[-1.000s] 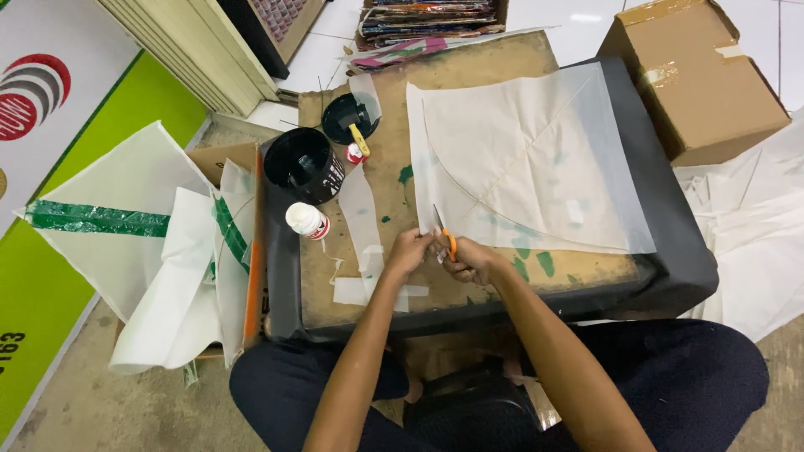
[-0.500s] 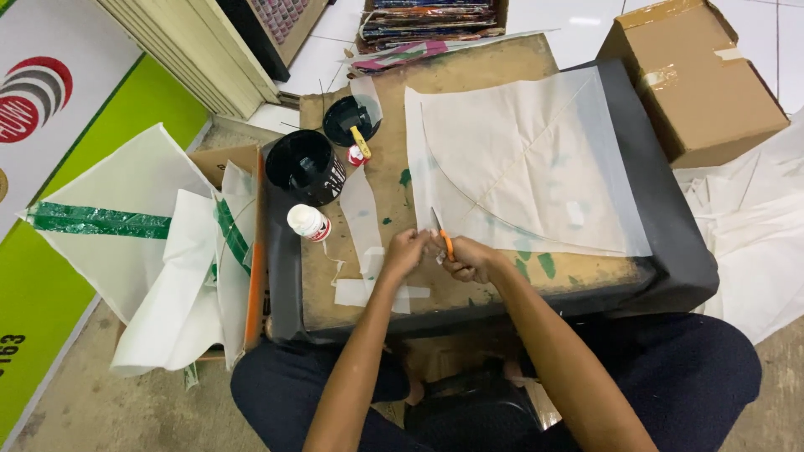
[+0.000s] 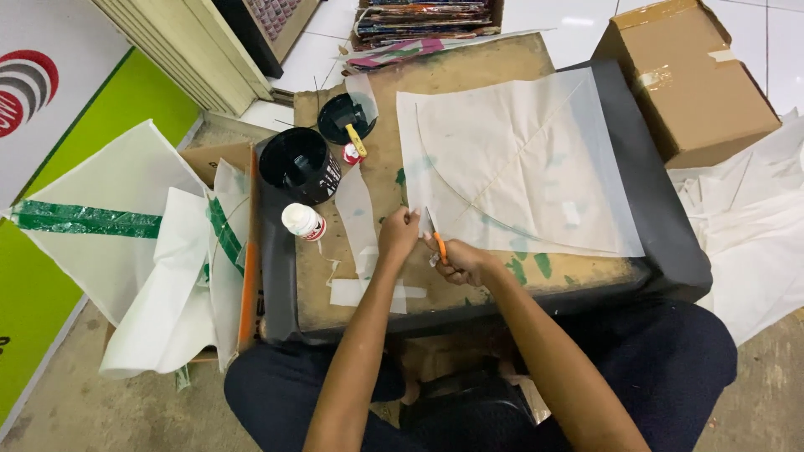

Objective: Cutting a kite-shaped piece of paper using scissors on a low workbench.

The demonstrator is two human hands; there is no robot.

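Scissors (image 3: pixel 435 241) with orange handles sit gripped in the right hand (image 3: pixel 463 261), blades up at the near corner of the white paper sheet (image 3: pixel 511 163), which the left hand (image 3: pixel 398 234) pinches closed. Trimming looks underway; the next snip wants the edge held taut. The thin, translucent sheet lies flat on the brown board (image 3: pixel 502 63).

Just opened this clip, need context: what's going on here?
A seated person is cutting at a low cardboard-topped work board. The right hand holds orange-handled scissors with the blades at the lower left edge of a large translucent paper sheet, which has thin sticks laid across it. The left hand pinches the paper beside the blades. To the left stand a black tub, its lid and a small white bottle. White sheets with green tape lie on the floor.
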